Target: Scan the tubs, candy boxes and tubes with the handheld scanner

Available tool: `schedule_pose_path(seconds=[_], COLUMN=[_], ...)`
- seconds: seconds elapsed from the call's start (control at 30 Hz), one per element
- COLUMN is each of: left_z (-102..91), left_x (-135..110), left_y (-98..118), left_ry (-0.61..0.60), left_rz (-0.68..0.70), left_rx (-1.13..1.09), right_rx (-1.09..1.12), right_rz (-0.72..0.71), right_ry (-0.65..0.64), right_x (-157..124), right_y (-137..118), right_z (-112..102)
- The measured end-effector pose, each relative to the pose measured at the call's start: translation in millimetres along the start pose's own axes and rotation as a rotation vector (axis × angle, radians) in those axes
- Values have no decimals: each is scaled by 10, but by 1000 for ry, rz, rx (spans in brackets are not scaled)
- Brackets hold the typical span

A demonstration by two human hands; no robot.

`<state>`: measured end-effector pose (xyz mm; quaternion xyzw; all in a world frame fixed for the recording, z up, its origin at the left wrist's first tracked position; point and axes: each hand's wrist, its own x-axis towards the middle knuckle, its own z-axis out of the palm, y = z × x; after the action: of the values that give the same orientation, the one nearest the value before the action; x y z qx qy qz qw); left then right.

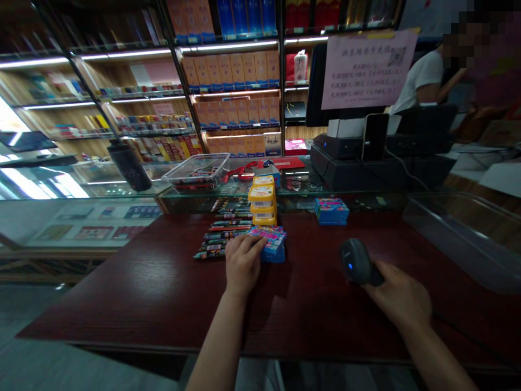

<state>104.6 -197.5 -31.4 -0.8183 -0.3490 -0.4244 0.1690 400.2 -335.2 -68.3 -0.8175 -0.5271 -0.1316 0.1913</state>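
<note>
My left hand (244,263) is closed on the top one of a stack of small blue and pink packets (272,247), its fingers at the packet's left side. The top packet sits slightly askew on the stack. In my right hand (402,296) is a black barcode scanner (356,262) with a blue light on, held above the table. Left of the packets lie several pens (215,244) in slim, colourful wrapping, side by side. Yellow tubs (264,203) are stacked just behind the packets. A second stack of blue packets (331,210) stands farther right.
A clear plastic bin (459,244) sits at the right. Behind the table (134,282), a glass counter carries a clear tray (199,171), a black bottle (129,165) and a monitor with a paper sign (366,70). A person (427,76) is at the back right.
</note>
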Motion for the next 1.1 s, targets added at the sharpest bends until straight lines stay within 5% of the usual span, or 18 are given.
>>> schedule_pose_path(seconds=[0.17, 0.67, 1.0, 1.1], left_z=[-25, 153, 88, 102], left_x=[-11, -36, -8, 92], left_y=[90, 75, 150, 295], left_ry=[-105, 11, 55, -36], left_rz=[-33, -191, -56, 54], left_rx=[-1, -208, -132, -126], right_rx=[-25, -22, -28, -7], right_rz=[4, 50, -1, -19], right_ry=[21, 2, -50, -83], right_x=[-16, -30, -17, -4], right_y=[-8, -13, -93, -114], right_z=[-6, -11, -90, -117])
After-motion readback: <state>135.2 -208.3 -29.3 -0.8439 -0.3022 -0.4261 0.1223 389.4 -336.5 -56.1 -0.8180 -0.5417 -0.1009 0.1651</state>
